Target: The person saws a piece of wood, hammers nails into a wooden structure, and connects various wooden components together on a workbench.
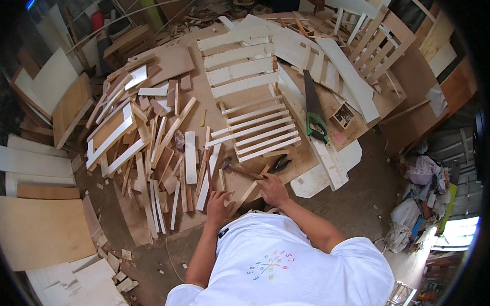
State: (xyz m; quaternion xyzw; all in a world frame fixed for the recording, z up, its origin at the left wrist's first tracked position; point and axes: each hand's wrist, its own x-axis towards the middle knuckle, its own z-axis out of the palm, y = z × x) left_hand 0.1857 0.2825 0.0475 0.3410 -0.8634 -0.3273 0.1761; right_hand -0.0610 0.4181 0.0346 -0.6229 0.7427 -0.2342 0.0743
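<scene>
Grip of the right hand [273,190] is half curled, fingers at the near end of the handle of a hammer [244,171]; grip of the left hand [219,207] is bent at the near end of a thin reddish rod [208,173]. Whether either is pressed together on these, I cannot tell.

Brown bench [211,108] fills the middle of a cluttered room, piled on its left with offcuts [159,140]. Wood sheets [48,230] are at the room's left, plastic bags [405,215] at its right. Far on the bench, 4 wide white boards [240,72] lie in a row; nearer are thin white bars [260,130]. Right of them lies a green-handled saw [312,96].

On the near part, the hammer has a dark head and brown handle. Pale and straight, a wooden strip [249,191] slants between the 2 hands. Dark-handled pliers [280,163] lie just beyond the right hand.
</scene>
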